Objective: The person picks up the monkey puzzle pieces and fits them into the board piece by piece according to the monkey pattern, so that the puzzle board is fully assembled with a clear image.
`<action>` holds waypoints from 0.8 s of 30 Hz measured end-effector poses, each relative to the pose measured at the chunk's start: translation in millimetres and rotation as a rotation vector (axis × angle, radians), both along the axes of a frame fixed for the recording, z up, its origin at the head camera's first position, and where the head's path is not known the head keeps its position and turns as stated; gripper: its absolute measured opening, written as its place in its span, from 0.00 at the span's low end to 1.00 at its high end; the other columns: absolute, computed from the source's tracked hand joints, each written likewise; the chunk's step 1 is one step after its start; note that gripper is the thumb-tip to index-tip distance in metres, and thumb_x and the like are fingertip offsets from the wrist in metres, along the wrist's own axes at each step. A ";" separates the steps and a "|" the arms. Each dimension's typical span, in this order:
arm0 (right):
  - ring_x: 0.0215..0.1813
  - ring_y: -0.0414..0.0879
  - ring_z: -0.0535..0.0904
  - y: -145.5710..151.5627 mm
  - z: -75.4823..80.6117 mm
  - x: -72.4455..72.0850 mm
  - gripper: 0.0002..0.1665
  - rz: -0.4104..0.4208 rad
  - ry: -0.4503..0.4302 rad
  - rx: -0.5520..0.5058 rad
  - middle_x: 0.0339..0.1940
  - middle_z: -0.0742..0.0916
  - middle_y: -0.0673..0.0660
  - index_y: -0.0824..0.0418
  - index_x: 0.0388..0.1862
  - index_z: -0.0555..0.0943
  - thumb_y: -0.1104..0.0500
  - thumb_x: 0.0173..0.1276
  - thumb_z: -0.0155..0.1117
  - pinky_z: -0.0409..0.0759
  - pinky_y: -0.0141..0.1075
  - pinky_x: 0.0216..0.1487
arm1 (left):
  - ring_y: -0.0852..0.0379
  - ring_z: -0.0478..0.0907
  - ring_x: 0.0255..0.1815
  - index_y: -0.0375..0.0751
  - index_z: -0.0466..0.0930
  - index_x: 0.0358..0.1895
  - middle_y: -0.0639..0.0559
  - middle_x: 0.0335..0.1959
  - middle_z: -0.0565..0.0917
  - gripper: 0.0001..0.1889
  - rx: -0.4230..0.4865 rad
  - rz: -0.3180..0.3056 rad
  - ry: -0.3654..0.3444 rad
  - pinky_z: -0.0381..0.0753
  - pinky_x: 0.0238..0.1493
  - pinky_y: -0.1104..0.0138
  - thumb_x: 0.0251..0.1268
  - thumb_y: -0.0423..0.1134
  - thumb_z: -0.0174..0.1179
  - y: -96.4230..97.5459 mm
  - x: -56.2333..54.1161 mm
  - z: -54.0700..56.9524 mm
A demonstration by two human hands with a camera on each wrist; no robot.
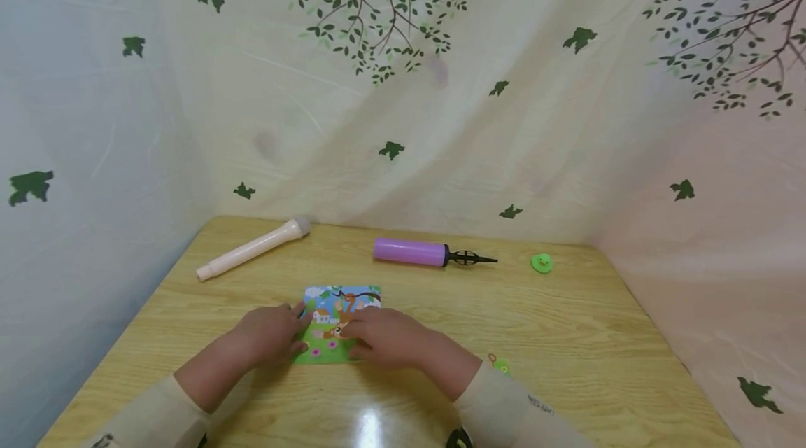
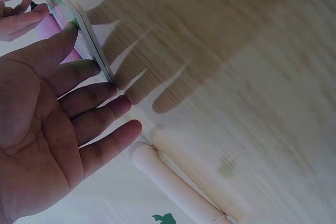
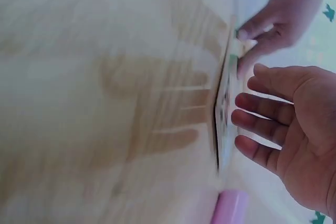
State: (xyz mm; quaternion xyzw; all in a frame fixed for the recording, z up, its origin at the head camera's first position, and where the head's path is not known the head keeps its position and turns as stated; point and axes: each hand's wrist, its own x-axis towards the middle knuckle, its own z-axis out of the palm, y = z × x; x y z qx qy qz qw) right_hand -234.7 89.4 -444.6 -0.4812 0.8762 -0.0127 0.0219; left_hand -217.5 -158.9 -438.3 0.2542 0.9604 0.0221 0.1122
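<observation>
A square, flat picture board (image 1: 326,299) lies on the wooden table, printed with a house, flowers and a brown animal on a branch. At its left side rests my left hand (image 1: 271,332). The left wrist view has that hand's thumb (image 2: 71,35) over the printed face and its other fingers spread along the edge, nearly straight. My right hand (image 1: 390,339) hides the board's right part in the head view. Seen from the right wrist, its loosely bent fingers (image 3: 260,124) are spread at the board's face; whether they all touch is unclear.
Behind the board lie a pale pink stick with a grey end (image 1: 252,248) and a purple hand pump (image 1: 409,252) with a black nozzle. A green duck-faced piece (image 1: 541,264) sits back right. Beside the right sleeve, a small green item (image 1: 502,365) is partly hidden.
</observation>
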 end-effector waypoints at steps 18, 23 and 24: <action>0.49 0.45 0.81 115.8 36.8 -8.0 0.17 -0.343 -0.146 -0.015 0.50 0.84 0.51 0.57 0.55 0.81 0.51 0.71 0.63 0.82 0.42 0.49 | 0.31 0.70 0.65 0.37 0.71 0.68 0.34 0.70 0.69 0.30 0.004 0.008 -0.007 0.75 0.57 0.40 0.68 0.50 0.60 -0.5 -0.5 0.5; 0.39 0.44 0.78 145.5 41.3 -1.1 0.14 -0.503 -0.297 0.067 0.39 0.82 0.50 0.57 0.45 0.80 0.54 0.65 0.69 0.79 0.43 0.42 | 0.31 0.70 0.66 0.37 0.71 0.68 0.34 0.70 0.69 0.30 0.009 0.012 -0.019 0.75 0.58 0.40 0.68 0.50 0.60 -0.3 -0.7 0.8; 0.38 0.44 0.77 150.2 41.5 0.9 0.14 -0.541 -0.342 0.099 0.38 0.81 0.50 0.57 0.44 0.79 0.54 0.63 0.71 0.78 0.44 0.41 | 0.31 0.70 0.66 0.37 0.71 0.68 0.34 0.70 0.69 0.30 0.007 0.011 -0.018 0.75 0.58 0.40 0.68 0.50 0.60 -0.4 -0.8 0.5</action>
